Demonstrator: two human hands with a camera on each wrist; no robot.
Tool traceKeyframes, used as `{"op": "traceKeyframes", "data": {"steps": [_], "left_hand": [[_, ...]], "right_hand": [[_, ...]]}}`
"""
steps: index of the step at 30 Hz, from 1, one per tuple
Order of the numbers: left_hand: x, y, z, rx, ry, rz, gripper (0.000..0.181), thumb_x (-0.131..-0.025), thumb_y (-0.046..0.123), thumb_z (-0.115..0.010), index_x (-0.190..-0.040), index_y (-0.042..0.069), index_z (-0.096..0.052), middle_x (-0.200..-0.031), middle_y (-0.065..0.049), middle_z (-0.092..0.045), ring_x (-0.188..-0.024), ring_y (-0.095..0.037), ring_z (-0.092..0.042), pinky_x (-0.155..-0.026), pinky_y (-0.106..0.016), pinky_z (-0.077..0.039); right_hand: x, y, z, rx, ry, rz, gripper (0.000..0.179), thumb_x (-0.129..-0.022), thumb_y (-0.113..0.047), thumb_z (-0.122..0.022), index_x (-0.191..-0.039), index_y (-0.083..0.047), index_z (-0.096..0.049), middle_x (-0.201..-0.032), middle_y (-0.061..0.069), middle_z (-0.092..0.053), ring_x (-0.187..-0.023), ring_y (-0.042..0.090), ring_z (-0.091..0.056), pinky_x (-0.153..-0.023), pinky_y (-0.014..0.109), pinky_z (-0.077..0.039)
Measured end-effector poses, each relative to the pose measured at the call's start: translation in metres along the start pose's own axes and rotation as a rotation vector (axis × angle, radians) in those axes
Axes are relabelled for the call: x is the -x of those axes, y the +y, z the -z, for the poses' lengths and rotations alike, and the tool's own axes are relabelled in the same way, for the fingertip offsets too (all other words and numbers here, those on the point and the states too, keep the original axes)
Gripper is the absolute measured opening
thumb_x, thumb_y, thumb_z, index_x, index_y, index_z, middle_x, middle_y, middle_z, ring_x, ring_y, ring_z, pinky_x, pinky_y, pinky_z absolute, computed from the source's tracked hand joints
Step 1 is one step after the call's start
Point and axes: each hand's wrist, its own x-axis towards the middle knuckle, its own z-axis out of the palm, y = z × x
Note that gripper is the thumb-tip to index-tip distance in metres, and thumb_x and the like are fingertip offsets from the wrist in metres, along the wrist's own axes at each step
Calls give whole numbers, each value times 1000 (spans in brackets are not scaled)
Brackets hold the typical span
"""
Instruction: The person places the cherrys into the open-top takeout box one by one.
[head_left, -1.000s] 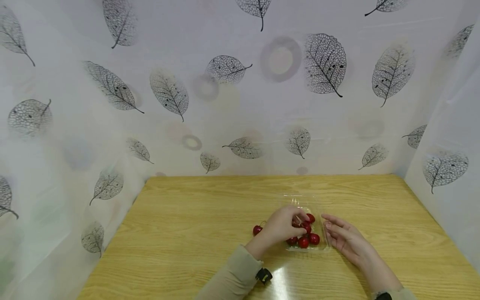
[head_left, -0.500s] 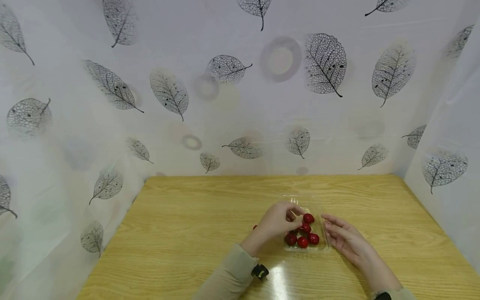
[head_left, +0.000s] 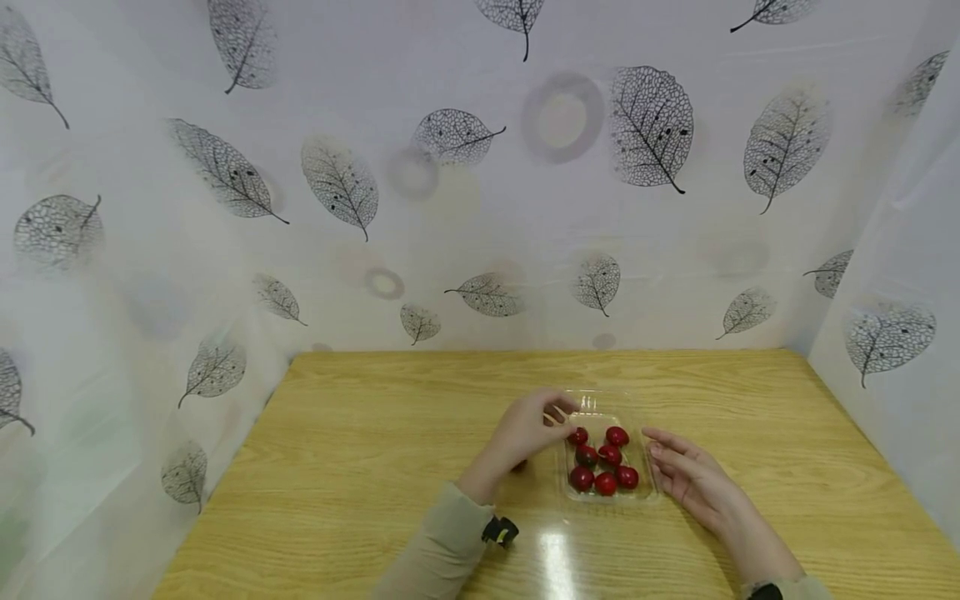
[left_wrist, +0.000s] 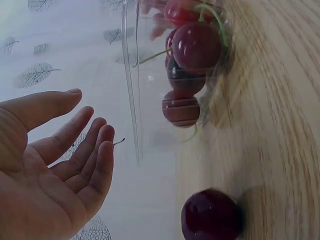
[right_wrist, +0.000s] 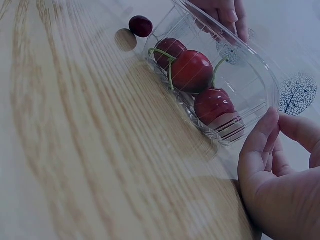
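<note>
A clear plastic box (head_left: 651, 487) with several red cherries (head_left: 605, 483) inside sits on the wooden table (head_left: 375, 467). My left hand (head_left: 528, 429) hovers at the box's left side with fingertips over its edge. In the left wrist view that left hand (left_wrist: 55, 170) holds nothing, thumb and fingers apart. My right hand (head_left: 705, 487) is at the box's right side. Seen from the right wrist, the right hand (right_wrist: 280, 170) pinches the box's rim between thumb and finger. One loose cherry (left_wrist: 210, 215) lies on the table left of the box, mostly hidden under my left hand in the head view.
A pale sheet printed with dark leaves (head_left: 487, 208) hangs behind the table and along both sides. Bare wood (head_left: 337, 417) stretches left of the box. Light glares off the tabletop in front.
My left hand has drawn back leftward from over the cherries, uncovering those at the box's left side. The box has barely shifted, and the right hand stays in place.
</note>
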Motion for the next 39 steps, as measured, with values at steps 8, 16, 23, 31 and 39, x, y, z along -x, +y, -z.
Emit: {"op": "traceKeyframes", "data": {"steps": [8,16,23,31,39], "left_hand": [[4,-8,10,-18,29,19,26,-95,6,-77,-121,4,-74,-122,-17,-75,-101,-23,-72,-89,-23,-59],[13,-19,19,-13,62,55,24,-95,5,-77,-118,4,-74,-117,-15,-75,-98,-22,-72,-86,-27,-61],[21,-31,26,-4,70,71,22,-94,5,-78,-116,2,-73,-117,-16,-75,-97,-23,-72,-81,-23,-61],[32,-39,31,-22,77,71,23,-93,4,-78,-115,0,-73,-115,-16,-75,-96,-24,-72,-82,-24,-60],[40,-50,31,-21,81,110,21,-93,4,-78,-114,0,-74,-114,-18,-75,-96,-27,-73,-84,-30,-62]], "right_hand": [[0,0,-1,12,10,-15,42,-113,-3,-44,-122,-29,-74,-110,-12,-70,-99,0,-66,-89,16,-58],[0,1,-1,20,31,-27,41,-113,-4,-46,-122,-31,-74,-110,-12,-69,-100,1,-66,-90,16,-57],[1,0,0,9,7,-23,41,-113,-4,-45,-123,-30,-74,-111,-12,-69,-100,0,-65,-90,16,-57],[1,0,0,-9,-1,-27,41,-113,-4,-44,-124,-29,-74,-111,-12,-69,-100,1,-66,-90,16,-58],[1,0,-1,-9,2,-26,41,-113,-4,-45,-123,-30,-75,-111,-13,-69,-100,1,-66,-90,16,-58]]}}
